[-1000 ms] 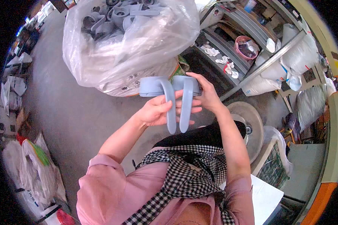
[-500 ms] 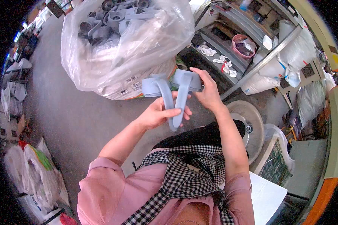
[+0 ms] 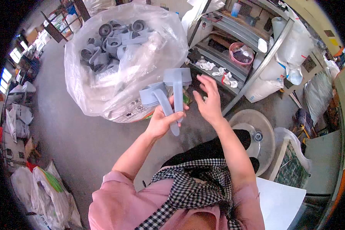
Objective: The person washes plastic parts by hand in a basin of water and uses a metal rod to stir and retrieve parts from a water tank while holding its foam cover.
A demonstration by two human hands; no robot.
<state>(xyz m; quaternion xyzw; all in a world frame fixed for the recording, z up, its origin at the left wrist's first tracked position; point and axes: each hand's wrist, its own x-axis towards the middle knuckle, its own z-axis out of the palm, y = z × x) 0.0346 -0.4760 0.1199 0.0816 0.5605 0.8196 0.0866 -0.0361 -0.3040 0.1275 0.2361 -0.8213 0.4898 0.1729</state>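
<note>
Two grey-blue plastic parts, each a round cap with a long handle, are together in my left hand. Its thumb presses on the handles of the left part and the right part, with fingers behind them. My right hand is off the parts, just to their right, fingers apart and holding nothing. Beyond the hands stands a big clear plastic bag holding several similar grey parts.
A metal shelf rack at the upper right holds a pink basket and crumpled white scraps. A round basin and a white board are at the right. Plastic sacks lie at the lower left.
My right hand has let go of the right part and moved away from it. My left hand now holds both parts by their handles. The view has shifted, showing more of the bag.
</note>
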